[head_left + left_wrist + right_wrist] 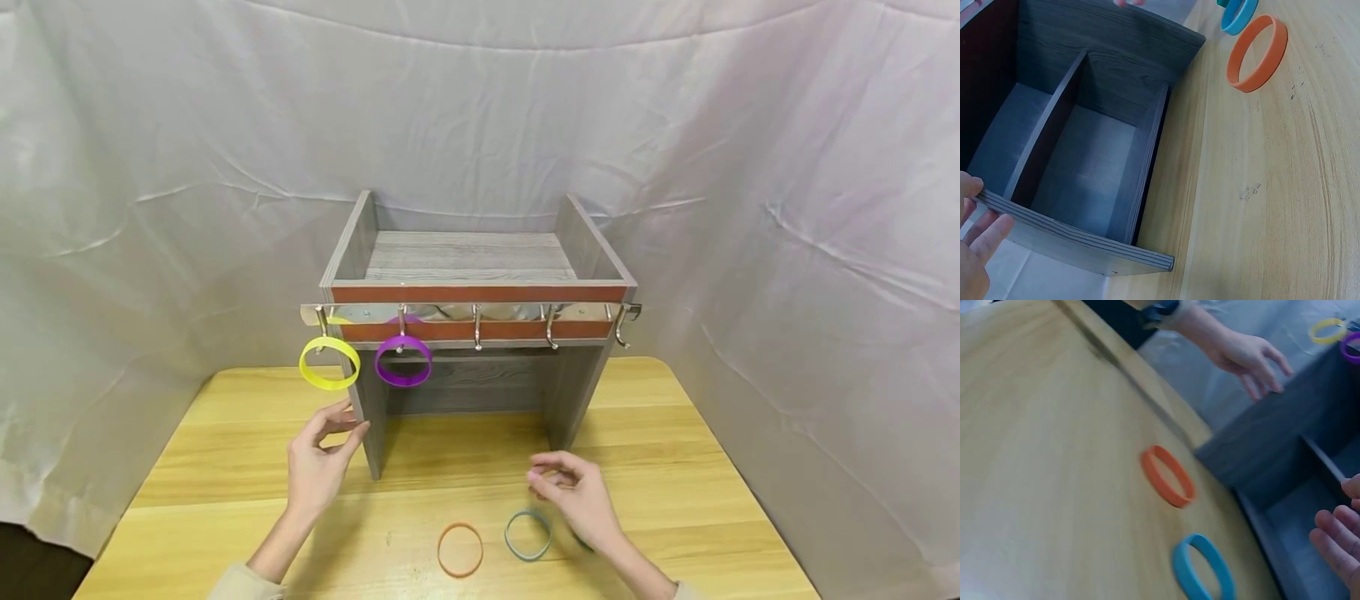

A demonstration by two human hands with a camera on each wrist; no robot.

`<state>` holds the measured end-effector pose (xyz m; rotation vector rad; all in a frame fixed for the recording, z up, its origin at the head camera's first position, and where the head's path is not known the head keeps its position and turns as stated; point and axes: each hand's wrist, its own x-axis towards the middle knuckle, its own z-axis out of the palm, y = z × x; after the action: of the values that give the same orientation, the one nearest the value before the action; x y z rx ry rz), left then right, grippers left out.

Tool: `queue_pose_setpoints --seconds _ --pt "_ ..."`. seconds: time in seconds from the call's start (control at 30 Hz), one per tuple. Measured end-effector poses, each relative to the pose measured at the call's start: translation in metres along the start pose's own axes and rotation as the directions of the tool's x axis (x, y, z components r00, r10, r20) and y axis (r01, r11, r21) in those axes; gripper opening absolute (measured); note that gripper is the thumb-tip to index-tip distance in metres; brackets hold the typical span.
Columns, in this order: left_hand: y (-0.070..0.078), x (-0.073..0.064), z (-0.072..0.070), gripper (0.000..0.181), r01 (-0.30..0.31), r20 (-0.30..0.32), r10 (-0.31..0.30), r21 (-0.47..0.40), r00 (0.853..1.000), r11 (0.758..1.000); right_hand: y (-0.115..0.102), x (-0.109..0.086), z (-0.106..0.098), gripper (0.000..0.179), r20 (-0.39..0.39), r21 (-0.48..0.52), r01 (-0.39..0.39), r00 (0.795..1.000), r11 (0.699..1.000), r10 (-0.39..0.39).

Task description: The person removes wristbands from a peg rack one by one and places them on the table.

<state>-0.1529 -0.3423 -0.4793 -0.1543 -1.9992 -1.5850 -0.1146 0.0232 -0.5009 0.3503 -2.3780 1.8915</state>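
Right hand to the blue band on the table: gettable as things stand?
Probably yes. The right hand looks empty and is close to the blue band, which lies uncovered on the tabletop; nothing visible stands between them.

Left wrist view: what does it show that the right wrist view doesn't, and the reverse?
Only the left wrist: a sliver of green ring at the top edge, and dark marks on the tabletop. Only the right wrist: a yellow ring and a purple ring, both at upper right. Both: orange ring, blue ring, grey shelf unit, tabletop, left hand, part of the right hand.
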Motion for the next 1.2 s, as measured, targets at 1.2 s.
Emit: queue_pose_setpoints --seconds 1.2 --pt "-0.001 0.001 -0.001 0.038 0.016 0.01 -0.016 0.011 1.0 1.0 -0.029 0.049 -0.06 0.031 -0.456 -0.029 0.246 0.859 0.969 -0.232"
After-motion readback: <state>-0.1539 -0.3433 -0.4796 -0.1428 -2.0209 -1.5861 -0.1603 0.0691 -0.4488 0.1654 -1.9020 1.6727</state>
